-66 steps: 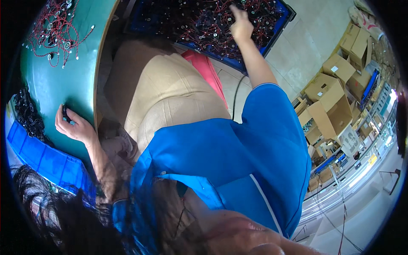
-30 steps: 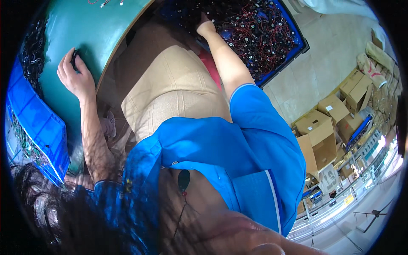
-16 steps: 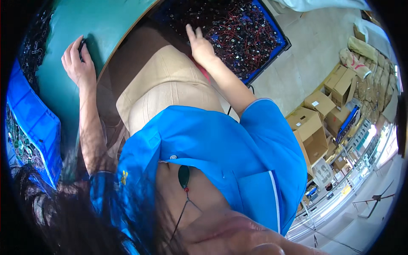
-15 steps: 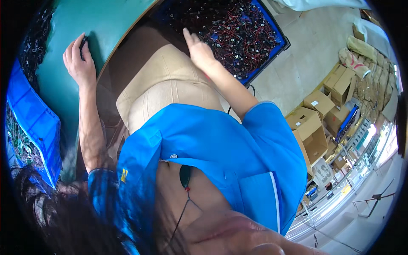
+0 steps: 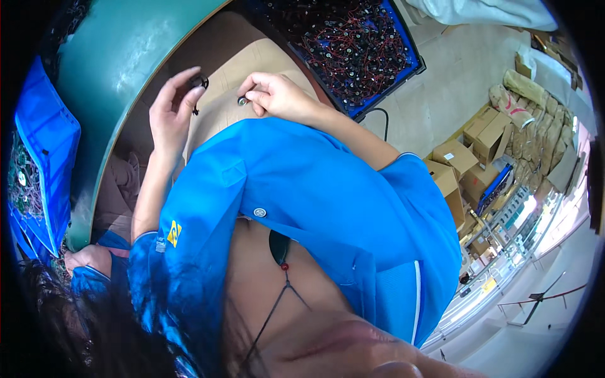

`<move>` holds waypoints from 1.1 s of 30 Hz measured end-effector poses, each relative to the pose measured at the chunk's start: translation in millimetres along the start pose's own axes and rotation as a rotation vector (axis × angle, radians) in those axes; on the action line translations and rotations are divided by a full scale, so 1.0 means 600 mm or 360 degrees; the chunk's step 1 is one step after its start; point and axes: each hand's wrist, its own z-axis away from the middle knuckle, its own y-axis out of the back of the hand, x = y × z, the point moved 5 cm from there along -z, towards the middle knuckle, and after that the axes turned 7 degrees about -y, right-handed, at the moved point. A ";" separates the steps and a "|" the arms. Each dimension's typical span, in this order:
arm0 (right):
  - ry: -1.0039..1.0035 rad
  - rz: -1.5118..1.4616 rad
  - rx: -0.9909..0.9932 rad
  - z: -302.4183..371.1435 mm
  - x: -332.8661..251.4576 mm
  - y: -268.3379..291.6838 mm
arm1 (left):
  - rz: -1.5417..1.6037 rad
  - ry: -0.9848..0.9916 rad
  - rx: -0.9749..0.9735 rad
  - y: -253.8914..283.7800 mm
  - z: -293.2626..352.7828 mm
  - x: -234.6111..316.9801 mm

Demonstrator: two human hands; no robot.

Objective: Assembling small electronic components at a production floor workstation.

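Note:
My left hand (image 5: 171,116) is raised over my lap, thumb and fingers pinching a small black curved plastic part (image 5: 200,82). A thin dark piece hangs below it. Close by on the right, my right hand (image 5: 275,96) holds a small round component (image 5: 242,101), dark with a silvery face, between thumb and forefinger. The two parts are apart, with a narrow gap between them. Beyond my right hand stands a blue tray (image 5: 414,62) heaped with small round components (image 5: 359,53) on red and black wires.
A green table (image 5: 120,60) with a curved edge lies to my left. On it stands a blue bin (image 5: 57,135) of tangled small parts. Another person's hand (image 5: 91,257) shows at lower left. Cardboard boxes (image 5: 485,135) and brown sacks (image 5: 545,135) sit at the right.
My left hand has come off the table toward my lap with the black part. My right hand has moved back from the tray and now pinches a round component.

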 end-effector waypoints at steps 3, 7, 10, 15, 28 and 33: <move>-0.0097 0.0344 0.0093 -0.007 -0.008 0.001 | -0.0142 -0.0021 -0.0066 0.001 0.036 -0.022; 0.0716 0.1555 0.0554 -0.015 -0.023 -0.010 | -0.0219 -0.0207 -0.0095 -0.003 0.056 -0.006; 0.0638 0.1866 0.0494 -0.025 -0.035 -0.014 | 0.0077 -0.0025 0.0051 0.008 0.052 -0.017; 0.0548 0.1769 0.0459 -0.035 -0.080 -0.027 | 0.0576 0.0104 0.0126 0.031 0.037 -0.025; 0.0735 0.1014 0.0488 -0.044 -0.159 -0.094 | 0.1014 -0.0069 0.0358 0.032 0.017 -0.020; 0.0615 0.0901 0.0416 -0.044 -0.162 -0.095 | 0.1058 -0.0026 0.0376 0.026 0.019 -0.021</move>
